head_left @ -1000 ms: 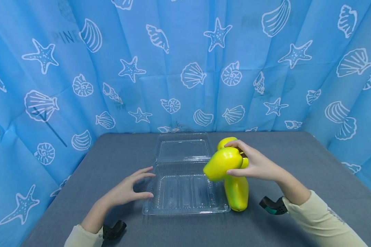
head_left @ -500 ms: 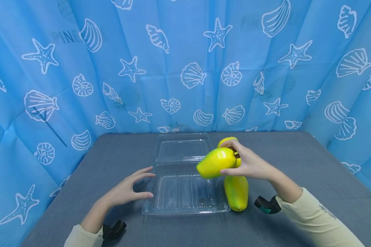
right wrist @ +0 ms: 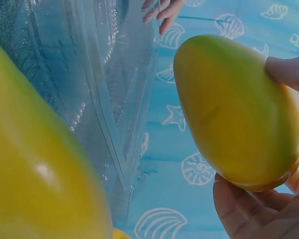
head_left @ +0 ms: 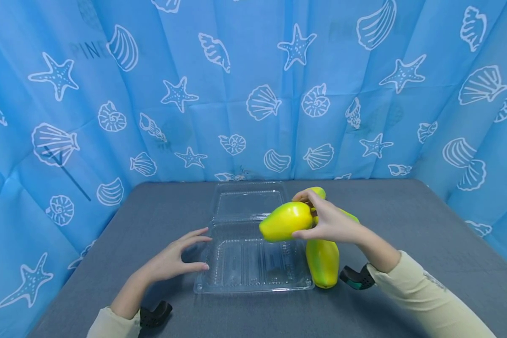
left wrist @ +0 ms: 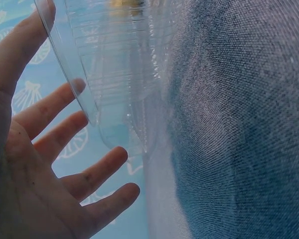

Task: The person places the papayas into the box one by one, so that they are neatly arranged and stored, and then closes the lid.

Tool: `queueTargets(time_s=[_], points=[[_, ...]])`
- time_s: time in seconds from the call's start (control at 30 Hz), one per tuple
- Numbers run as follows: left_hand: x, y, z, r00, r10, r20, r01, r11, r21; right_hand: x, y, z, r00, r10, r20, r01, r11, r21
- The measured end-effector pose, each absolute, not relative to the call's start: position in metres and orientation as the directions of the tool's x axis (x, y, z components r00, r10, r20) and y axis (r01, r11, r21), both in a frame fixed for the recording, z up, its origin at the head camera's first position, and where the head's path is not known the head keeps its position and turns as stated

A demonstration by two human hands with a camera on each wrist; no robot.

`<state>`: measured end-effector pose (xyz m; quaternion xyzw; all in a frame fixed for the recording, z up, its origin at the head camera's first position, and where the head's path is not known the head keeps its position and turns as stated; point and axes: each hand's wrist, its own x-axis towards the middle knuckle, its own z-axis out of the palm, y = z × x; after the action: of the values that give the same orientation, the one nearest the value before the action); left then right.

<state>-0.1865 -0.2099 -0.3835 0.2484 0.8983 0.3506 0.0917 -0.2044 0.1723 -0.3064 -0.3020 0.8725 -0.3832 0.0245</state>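
Note:
My right hand (head_left: 329,223) grips a yellow papaya (head_left: 284,221) tinged with green, thumb on one side and fingers on the other. The fruit is held up over the right part of a clear plastic clamshell box (head_left: 253,287), whose lid (head_left: 251,203) lies folded back behind it. On the box's left side, my left hand (head_left: 171,259) has its fingers spread, with fingertips right at the rim; the left wrist view shows the rim (left wrist: 70,74) across them. A second papaya (head_left: 323,264) lies along the box's right side.
More papayas lie partly hidden behind my right hand, one papaya (head_left: 319,192) at the back and another papaya (head_left: 349,215) to the right. The grey tabletop (head_left: 388,206) ends at a blue shell-print curtain (head_left: 253,94).
My right hand has moved left with the papaya, from above the fruit on the right to over the box. Another papaya shows behind my right wrist. My left hand stays where it was.

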Motion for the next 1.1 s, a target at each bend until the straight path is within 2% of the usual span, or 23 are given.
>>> queueTargets(time_s=[0.47, 0.83, 1.1], points=[[-0.187, -0.211, -0.384, -0.855, 0.519, 0.016, 0.391, 0.623, 0.677, -0.212, 0.158, -0.309, -0.802, -0.582, 0.131, -0.468, 0.478, -0.743], [-0.186, -0.210, -0.383, -0.866, 0.500, -0.003, 0.368, 0.642, 0.673, -0.213, 0.145, -0.311, -0.789, -0.598, 0.139, -0.535, 0.560, -0.632], [-0.185, -0.210, -0.382, -0.871, 0.492, -0.001, 0.362, 0.643, 0.674, -0.216, 0.135, -0.315, -0.799, -0.590, 0.113, -0.514, 0.575, -0.636]])
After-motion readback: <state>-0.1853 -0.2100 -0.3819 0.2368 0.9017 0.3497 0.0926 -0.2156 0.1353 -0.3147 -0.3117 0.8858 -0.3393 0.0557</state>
